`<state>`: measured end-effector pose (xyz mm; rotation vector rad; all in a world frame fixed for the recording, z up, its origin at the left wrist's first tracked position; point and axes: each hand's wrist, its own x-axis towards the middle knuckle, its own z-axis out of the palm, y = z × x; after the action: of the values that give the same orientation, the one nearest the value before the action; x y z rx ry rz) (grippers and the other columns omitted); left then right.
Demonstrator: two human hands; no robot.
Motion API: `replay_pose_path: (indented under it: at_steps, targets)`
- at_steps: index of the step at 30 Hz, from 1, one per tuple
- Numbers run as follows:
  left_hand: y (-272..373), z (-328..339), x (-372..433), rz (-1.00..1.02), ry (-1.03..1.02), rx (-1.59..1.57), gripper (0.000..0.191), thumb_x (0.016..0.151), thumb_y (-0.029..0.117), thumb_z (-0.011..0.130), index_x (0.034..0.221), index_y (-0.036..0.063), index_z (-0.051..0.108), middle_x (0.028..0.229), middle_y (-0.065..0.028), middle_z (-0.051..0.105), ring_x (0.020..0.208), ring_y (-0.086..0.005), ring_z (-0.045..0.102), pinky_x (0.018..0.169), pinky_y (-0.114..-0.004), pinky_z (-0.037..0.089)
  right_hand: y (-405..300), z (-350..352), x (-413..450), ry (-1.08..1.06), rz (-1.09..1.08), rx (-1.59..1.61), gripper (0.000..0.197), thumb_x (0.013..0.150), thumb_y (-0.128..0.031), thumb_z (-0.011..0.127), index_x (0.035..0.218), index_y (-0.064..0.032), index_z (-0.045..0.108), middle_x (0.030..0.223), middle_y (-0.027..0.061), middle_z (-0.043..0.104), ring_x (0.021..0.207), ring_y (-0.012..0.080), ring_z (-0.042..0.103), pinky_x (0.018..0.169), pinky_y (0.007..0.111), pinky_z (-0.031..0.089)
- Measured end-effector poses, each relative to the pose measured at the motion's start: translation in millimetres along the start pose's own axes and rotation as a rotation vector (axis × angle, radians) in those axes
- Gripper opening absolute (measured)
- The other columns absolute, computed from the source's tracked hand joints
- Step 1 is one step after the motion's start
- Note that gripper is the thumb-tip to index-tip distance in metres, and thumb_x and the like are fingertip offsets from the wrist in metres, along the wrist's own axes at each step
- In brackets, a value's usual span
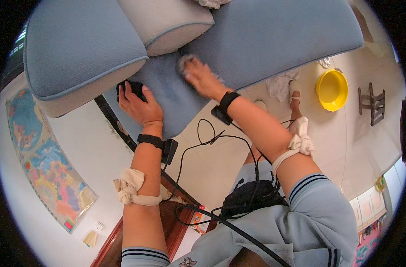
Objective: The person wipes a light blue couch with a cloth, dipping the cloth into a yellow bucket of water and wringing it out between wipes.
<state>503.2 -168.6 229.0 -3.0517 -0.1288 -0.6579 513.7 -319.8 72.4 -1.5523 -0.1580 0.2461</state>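
Observation:
My right hand [203,78] is blurred by motion over the blue sofa seat [168,88]. Its fingers close on a roundish grey scrubbing thing [187,63], too smeared to name exactly. Lower left, my left hand [141,106] lies palm down at the seat's edge, its thumb and fingers around a black object [136,89] whose kind I cannot tell. Right beside that hand stands a large blue cushion [86,50] with a pale side. A pale bolster [176,30] with blue piping lies behind the seat.
A black cable [184,157] loops below my wrists. On the tiled floor to the right are a yellow basin [332,90], a small dark stool [372,103] and a whitish cloth [279,86] by my foot. At left a map [53,167] hangs on the white wall.

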Motion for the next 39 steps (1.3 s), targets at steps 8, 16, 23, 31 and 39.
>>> replay_pose_path:
  at_steps: [8, 16, 23, 31, 39]
  targets:
    - [-12.8, -6.3, -8.7, -0.017, 0.004, 0.015, 0.05, 0.091, 0.035, 0.05, 0.126, -0.0019, 0.048, 0.132, -0.0267, 0.041, 0.12, -0.0421, 0.039, 0.101, -0.051, 0.031, -87.3, 43.4, -118.5, -0.127, -0.05, 0.265, 0.043, 0.093, -0.019, 0.053, 0.131, 0.0006, 0.046, 0.145, 0.0228, 0.033, 0.138, 0.0386, 0.025, 0.112, 0.043, 0.022]
    - [-4.2, -4.1, -3.0, -0.007, 0.001, -0.028, 0.047, 0.095, 0.034, 0.046, 0.124, -0.0018, 0.05, 0.131, -0.0267, 0.043, 0.121, -0.0407, 0.039, 0.101, -0.049, 0.03, -95.5, 45.6, -30.2, 0.025, -0.202, -0.055, 0.038, 0.089, -0.013, 0.054, 0.123, 0.0016, 0.047, 0.133, 0.0235, 0.039, 0.131, 0.0454, 0.029, 0.106, 0.048, 0.029]
    - [-22.1, -11.3, -4.6, -0.03, -0.028, -0.057, 0.037, 0.093, 0.027, 0.051, 0.119, 0.0009, 0.057, 0.127, -0.0212, 0.049, 0.119, -0.0383, 0.041, 0.101, -0.048, 0.03, -115.6, 32.6, -109.4, -0.198, -0.351, -0.096, 0.041, 0.084, -0.011, 0.061, 0.121, -0.0002, 0.05, 0.134, 0.021, 0.04, 0.13, 0.0434, 0.032, 0.106, 0.049, 0.03]
    - [-71.1, -37.5, 30.6, -0.032, -0.427, -0.513, 0.035, 0.089, 0.014, 0.054, 0.124, 0.0077, 0.057, 0.129, -0.0143, 0.05, 0.117, -0.0341, 0.049, 0.099, -0.039, 0.04, -144.4, 40.4, -5.6, -0.107, -0.439, -0.502, 0.037, 0.085, -0.012, 0.057, 0.121, -0.0036, 0.055, 0.135, 0.018, 0.043, 0.131, 0.0423, 0.032, 0.105, 0.048, 0.033]
    - [-54.2, -24.6, -0.7, -0.036, -0.141, -0.379, 0.039, 0.087, 0.007, 0.055, 0.126, 0.0125, 0.055, 0.131, -0.0137, 0.048, 0.12, -0.0345, 0.044, 0.103, -0.042, 0.035, -151.7, 23.2, -77.9, -0.618, -0.464, -0.638, 0.038, 0.087, -0.017, 0.055, 0.123, -0.004, 0.056, 0.144, 0.008, 0.039, 0.137, 0.0294, 0.028, 0.106, 0.048, 0.033]
